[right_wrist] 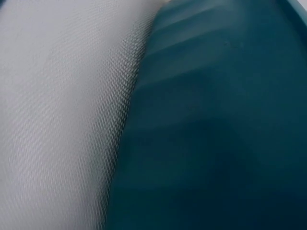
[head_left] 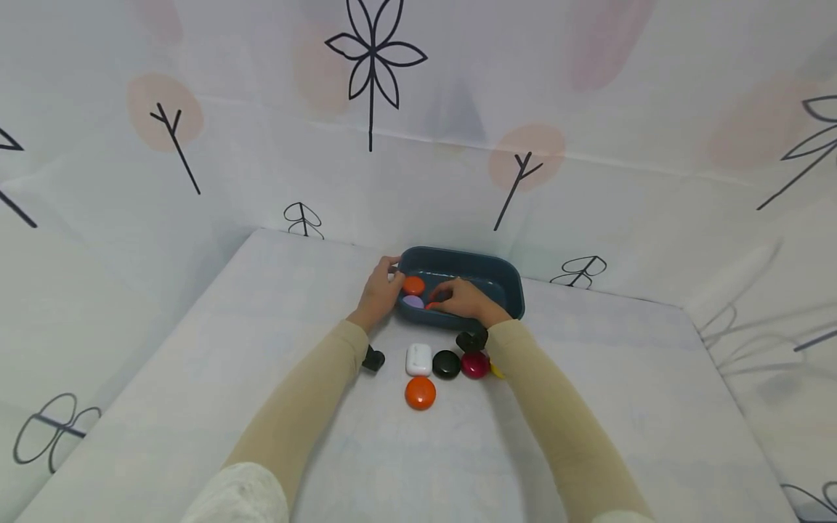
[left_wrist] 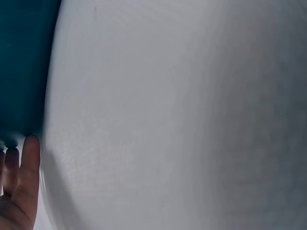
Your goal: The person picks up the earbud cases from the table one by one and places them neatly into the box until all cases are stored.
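Observation:
A dark teal tray point(head_left: 458, 256) stands near the back of the table, seen from above in the head view. My left hand point(head_left: 379, 294) is at its left end, and in the left wrist view straight fingers point(left_wrist: 29, 158) touch the outer wall. Inside the tray, my right hand point(head_left: 466, 299) pinches an orange piece point(head_left: 432, 306), partly hidden by the fingers. Left of that piece, an orange disc point(head_left: 413, 285) and a lilac disc point(head_left: 413, 301) lie in the tray. The right wrist view shows the tray's wall point(right_wrist: 201, 120) but no fingers.
Before the tray lie a white rounded block point(head_left: 418, 360), a black disc point(head_left: 447, 365), a dark red disc point(head_left: 474, 365) and an orange disc point(head_left: 421, 393). A yellow piece point(head_left: 497, 371) is partly behind the right sleeve. A patterned cloth point(head_left: 425, 189) hangs behind the tray.

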`<state>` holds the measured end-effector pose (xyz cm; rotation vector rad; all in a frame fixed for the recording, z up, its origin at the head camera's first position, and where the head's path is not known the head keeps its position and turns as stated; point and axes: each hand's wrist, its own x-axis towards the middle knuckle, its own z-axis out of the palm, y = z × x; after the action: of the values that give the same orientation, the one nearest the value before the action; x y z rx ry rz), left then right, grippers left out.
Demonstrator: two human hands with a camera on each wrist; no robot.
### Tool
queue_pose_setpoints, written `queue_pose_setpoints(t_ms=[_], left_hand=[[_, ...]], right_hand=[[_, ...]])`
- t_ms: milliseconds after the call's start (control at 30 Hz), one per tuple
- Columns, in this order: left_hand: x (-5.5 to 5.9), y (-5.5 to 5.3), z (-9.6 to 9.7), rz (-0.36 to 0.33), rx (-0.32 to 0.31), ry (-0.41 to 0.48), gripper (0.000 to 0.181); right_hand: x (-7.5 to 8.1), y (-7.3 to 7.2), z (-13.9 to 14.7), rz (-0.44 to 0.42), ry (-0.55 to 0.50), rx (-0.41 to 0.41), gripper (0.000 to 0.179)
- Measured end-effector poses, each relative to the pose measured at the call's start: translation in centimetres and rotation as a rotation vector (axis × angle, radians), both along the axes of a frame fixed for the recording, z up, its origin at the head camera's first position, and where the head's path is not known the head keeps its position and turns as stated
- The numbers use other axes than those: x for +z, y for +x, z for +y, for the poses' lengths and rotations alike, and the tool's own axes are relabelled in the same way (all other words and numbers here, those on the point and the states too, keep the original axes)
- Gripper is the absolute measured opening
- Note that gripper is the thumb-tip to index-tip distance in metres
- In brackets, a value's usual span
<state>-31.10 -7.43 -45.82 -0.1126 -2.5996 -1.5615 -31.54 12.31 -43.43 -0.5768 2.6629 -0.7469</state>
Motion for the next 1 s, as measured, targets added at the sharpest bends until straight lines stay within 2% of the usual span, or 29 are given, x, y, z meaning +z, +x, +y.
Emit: queue_pose_setpoints(t_ms=[233,467,767,1000], left_hand=[[0.32,0.2,0.12,0.006,0.013,-0.004,0.045],[0.75,0.55,0.3,0.002,0.029,-0.002,0.043],[0.75,0.52,0.31,0.005,0.028,-0.007,0.042],[0.52,0.31,0.28,0.0,0.022,-0.014,0.043]], right_hand=[[0.17,0.05,-0.01,-0.031,-0.016,-0.008,0.023],[0.14,-0.15,0.08,-0.019,-0.011,0.023,0.02],[0.31,-0.42,0.26,0.046,-0.125,0.088,0.016],[0.37,-0.35,0.46,0.038,-0.165,0.106,0.017]])
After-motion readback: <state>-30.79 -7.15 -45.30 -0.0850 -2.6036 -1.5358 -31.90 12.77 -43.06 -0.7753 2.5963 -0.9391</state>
